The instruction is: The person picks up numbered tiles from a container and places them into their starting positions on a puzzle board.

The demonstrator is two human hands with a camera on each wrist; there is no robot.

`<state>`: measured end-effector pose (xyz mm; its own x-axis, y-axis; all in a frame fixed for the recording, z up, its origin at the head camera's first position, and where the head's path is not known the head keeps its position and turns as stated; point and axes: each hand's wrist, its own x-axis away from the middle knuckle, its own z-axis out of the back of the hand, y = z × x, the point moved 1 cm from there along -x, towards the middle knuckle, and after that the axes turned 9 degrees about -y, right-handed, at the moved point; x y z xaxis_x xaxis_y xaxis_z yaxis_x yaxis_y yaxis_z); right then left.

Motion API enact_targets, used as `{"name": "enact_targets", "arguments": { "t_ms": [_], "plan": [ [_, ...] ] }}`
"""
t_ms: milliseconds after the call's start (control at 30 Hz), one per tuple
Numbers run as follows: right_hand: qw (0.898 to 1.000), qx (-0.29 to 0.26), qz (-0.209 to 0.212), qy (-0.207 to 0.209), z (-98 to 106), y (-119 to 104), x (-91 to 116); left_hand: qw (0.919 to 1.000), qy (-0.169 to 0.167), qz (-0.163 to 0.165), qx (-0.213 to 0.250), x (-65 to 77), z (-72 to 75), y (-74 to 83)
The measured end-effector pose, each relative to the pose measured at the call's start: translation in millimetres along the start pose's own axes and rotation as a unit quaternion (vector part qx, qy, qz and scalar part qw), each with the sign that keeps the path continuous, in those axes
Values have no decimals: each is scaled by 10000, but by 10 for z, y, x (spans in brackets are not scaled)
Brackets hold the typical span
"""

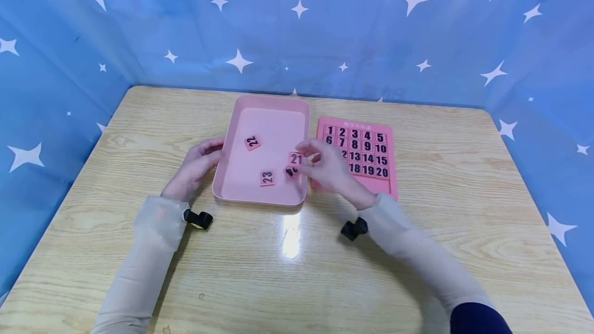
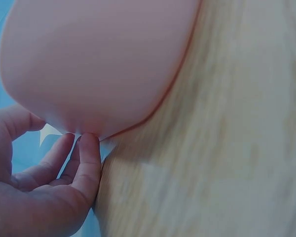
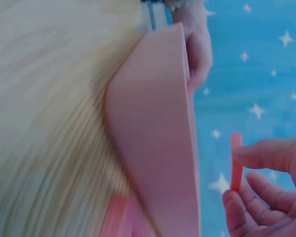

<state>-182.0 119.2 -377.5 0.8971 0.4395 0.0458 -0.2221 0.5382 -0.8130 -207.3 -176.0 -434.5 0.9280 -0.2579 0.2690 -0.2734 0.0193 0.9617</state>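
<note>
My right hand pinches a pink tile marked 21 between thumb and fingers, over the right side of a shallow pink tray. In the right wrist view that tile shows edge-on. Partly covered by it is tile 24. Tile 23 and tile 22 lie apart on the tray floor. My left hand holds the tray's left wall, with fingertips on its outer side. Right of the tray lies a pink number board, partly hidden by my right hand.
The board carries rows of numbered tiles, and its bottom row shows bare pink where visible. Tray and board rest on a wooden table. A blue curtain with white stars hangs behind and at both sides.
</note>
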Motion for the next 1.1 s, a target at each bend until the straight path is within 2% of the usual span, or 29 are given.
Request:
{"name": "enact_targets", "arguments": {
  "t_ms": [167,367,467,667,1100],
  "plan": [
    [9992,283,-210,177,192,263,199,10000,-25,-16,-50,9,12,7],
    [9976,438,-522,79,241,477,340,10000,-20,-8,-72,13,9,21],
    [9975,376,-591,-5,234,520,377,10000,-31,-5,-52,10,4,23],
    [9985,421,-331,-105,195,591,398,10000,-38,-20,-63,9,2,20],
    [9980,588,-187,-96,157,596,367,10000,-26,-36,-77,3,15,10]
  ]
}}
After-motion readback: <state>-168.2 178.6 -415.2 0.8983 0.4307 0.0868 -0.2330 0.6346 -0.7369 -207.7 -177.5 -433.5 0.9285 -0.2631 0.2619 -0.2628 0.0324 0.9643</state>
